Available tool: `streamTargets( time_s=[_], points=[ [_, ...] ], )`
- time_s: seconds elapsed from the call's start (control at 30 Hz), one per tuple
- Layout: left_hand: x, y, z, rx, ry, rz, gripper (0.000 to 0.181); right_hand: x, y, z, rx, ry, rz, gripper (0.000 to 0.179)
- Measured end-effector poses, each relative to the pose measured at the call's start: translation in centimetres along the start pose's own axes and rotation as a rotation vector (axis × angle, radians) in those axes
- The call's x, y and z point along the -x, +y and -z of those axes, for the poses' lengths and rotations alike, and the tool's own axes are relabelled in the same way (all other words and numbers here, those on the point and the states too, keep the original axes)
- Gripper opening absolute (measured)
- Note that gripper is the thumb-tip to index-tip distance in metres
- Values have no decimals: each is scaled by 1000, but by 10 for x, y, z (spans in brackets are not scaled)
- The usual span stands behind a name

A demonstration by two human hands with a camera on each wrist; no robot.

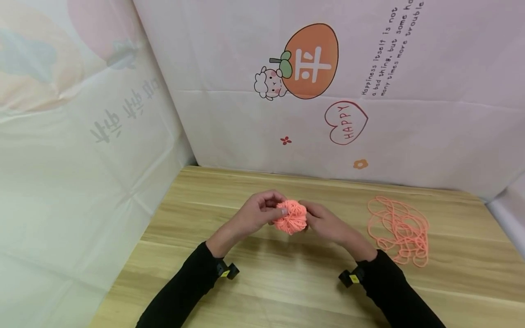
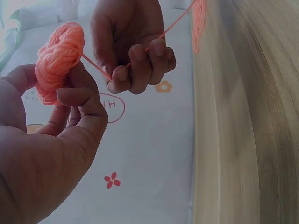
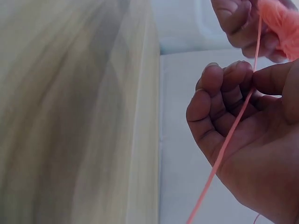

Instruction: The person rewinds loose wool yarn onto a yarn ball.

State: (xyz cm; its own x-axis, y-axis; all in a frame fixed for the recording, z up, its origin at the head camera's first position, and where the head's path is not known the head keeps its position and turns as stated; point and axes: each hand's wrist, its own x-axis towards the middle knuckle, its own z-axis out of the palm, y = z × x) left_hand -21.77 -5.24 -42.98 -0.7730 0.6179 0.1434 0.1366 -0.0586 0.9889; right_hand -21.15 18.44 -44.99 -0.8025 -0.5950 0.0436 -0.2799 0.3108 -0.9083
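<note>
A small ball of coral-pink yarn is held up over the table by my left hand, thumb on its near face. In the left wrist view, the left fingers curl around the wound yarn ball. My right hand is just right of the ball. Between thumb and forefinger, as the right wrist view shows, the right hand pinches a single yarn strand. That strand runs from the ball through the pinch and across the palm.
On the table's right side lies a loose tangle of the same yarn. The wooden tabletop meets a printed white cloth at the back, and another cloth hangs at left. A black wrist camera sits on each sleeve.
</note>
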Motion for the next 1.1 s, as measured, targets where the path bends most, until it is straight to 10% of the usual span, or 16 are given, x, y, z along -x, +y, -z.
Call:
streamTargets(
  time_s=[1.1],
  points=[
    [-1,-11,-2,-178,-24,74,24,-8,-33,40,27,82,42,37]
  ],
)
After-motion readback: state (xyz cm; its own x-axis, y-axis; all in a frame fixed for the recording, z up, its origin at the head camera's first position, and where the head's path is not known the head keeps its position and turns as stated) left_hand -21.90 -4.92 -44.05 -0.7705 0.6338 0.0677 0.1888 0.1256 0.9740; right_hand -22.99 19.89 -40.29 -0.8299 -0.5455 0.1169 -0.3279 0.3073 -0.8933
